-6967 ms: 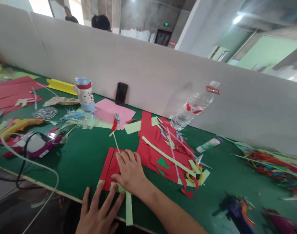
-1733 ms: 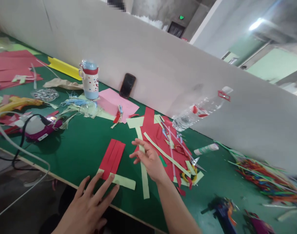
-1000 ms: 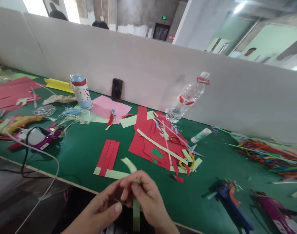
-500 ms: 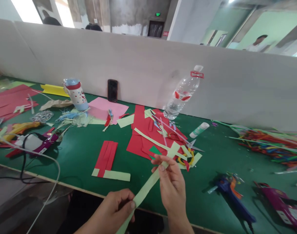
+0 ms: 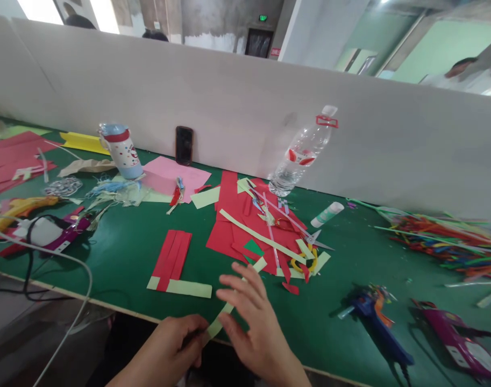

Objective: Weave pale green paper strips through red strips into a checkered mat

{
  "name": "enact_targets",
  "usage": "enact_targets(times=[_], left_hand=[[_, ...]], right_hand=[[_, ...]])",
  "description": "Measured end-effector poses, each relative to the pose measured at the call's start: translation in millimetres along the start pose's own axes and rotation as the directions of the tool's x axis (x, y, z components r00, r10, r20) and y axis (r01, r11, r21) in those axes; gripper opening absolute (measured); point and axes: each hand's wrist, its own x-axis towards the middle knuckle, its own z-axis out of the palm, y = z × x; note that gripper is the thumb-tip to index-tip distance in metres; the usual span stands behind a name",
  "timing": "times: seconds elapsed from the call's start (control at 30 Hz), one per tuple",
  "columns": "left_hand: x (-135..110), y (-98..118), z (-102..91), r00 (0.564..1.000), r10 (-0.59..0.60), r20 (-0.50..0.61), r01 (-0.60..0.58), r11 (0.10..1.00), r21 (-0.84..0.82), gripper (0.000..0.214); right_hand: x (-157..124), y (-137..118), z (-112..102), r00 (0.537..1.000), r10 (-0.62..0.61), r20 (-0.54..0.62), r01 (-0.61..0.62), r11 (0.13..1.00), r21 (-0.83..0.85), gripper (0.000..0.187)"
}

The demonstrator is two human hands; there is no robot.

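Note:
My left hand [image 5: 179, 344] pinches the lower end of a pale green paper strip [image 5: 214, 327] near the table's front edge. The strip slants up to the right, passing behind the fingers of my right hand [image 5: 254, 322]. Those fingers are spread apart, beside the strip; whether they touch it I cannot tell. To the left lie red paper strips [image 5: 174, 252] side by side, with another pale green strip [image 5: 191, 288] across their lower end. Beyond my hands a heap of red paper [image 5: 219, 236] holds loose strips and scissors with yellow handles [image 5: 314, 260].
A plastic bottle [image 5: 299, 156] leans near the white partition [image 5: 229, 107]. At the right are a glue stick [image 5: 327, 214], a blue glue gun [image 5: 380, 328], a purple device [image 5: 457, 338] and colourful thin sticks [image 5: 439, 236]. A cup [image 5: 124, 153], a phone [image 5: 184, 145] and cables stand or lie leftward.
My right hand has let its fingers spread and moved down and left along the strip. Both hands are lower, and a small red scrap now lies beside the paper heap.

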Motion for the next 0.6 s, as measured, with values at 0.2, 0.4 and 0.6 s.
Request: enact_targets(times=[0.2,0.4,0.6], left_hand=[[-4.0,-9.9,-1.6,0.996,0.082,-0.025,-0.08,0.994,0.074,0.027],[-9.3,-10.3,-9.3,0.993,0.105,-0.056,-0.098,0.988,0.122,0.027],[-13.2,-12.6,-12.5,0.99,0.127,-0.063,-0.116,0.98,0.164,0.032]], right_hand=[[3.2,-12.0,5.5,0.968,-0.014,0.249,-0.003,0.998,0.067,0.031],[4.5,-12.6,4.4,0.956,0.032,0.291,-0.056,0.996,0.074,0.024],[5.5,-11.9,7.2,0.959,0.04,0.279,-0.059,0.997,0.057,0.016]])
